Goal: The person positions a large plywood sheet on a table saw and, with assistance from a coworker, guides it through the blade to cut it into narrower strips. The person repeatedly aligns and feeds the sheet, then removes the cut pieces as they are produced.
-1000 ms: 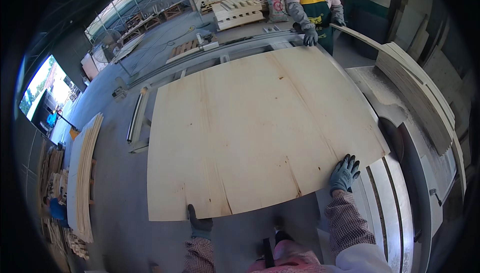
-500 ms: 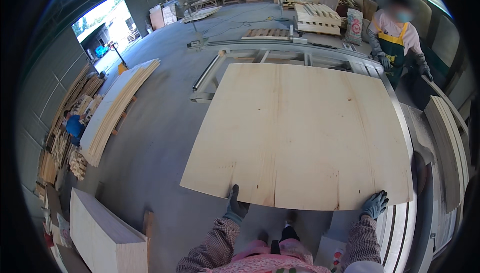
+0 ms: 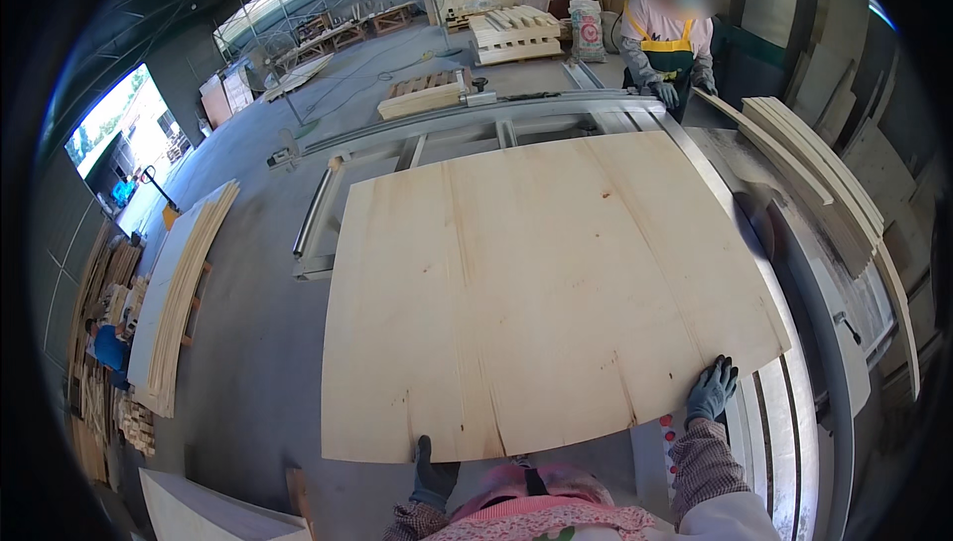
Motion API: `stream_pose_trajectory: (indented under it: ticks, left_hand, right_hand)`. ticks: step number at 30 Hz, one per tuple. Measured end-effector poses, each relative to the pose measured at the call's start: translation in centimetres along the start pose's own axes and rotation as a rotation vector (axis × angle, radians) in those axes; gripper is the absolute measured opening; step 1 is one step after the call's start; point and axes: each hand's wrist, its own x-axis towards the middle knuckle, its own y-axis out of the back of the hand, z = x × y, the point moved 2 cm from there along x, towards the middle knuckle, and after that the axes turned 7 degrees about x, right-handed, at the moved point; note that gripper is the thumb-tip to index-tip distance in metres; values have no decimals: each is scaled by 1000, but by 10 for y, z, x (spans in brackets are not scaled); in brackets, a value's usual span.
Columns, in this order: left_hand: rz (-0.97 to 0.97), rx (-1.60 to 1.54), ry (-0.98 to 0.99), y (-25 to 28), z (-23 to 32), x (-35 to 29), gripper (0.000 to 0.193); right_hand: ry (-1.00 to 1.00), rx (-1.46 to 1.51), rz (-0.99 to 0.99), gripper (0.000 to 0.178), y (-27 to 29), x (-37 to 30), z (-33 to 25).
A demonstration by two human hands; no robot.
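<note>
A large pale wooden panel [image 3: 536, 293] lies before me across the metal frame and sliding table [image 3: 799, 432] of a panel saw. My left hand [image 3: 434, 474], in a grey-blue glove, holds the panel's near edge toward the left. Its thumb rests on top, and the fingers are hidden underneath. Near the right end of that edge, my gloved right hand [image 3: 711, 390] lies flat on the top face with its fingers stretched out. The panel hides much of the frame below it.
Beyond the far right corner stands a co-worker [image 3: 660, 45] in a yellow-and-green apron, hands near a long wooden strip [image 3: 764, 139]. More strips [image 3: 829, 169] lie right of the saw. A stack of boards [image 3: 189, 293] stands left; a pale wooden block [image 3: 213, 511] is at lower left.
My view has turned to the right, so the panel and frame appear further left and tilted. My hands keep their places on the near edge. The co-worker's hands have come closer together.
</note>
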Motion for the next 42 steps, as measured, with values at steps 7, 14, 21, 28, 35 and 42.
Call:
stream_pose_trajectory:
  ticks: [7,14,21,28,35,42]
  left_hand:
    - [-50,2,-70,-13,-1,-10,62]
    - [137,-63,-320,-5,13,1,78]
    - [186,-42,-236,-27,8,-8,84]
    - [393,-223,-74,-32,1,-16,91]
    - [368,-212,-48,-50,-4,-17,90]
    - [285,-169,-50,-74,-12,-9,87]
  right_hand:
    - [54,67,42,45,3,15,6]
    - [85,160,89,47,9,25,10]
    - [56,233,104,47,12,32,11]
    - [50,384,172,48,4,43,25]
    - [32,304,77,49,15,49,27]
    - [19,215,14,50,28,72,39]
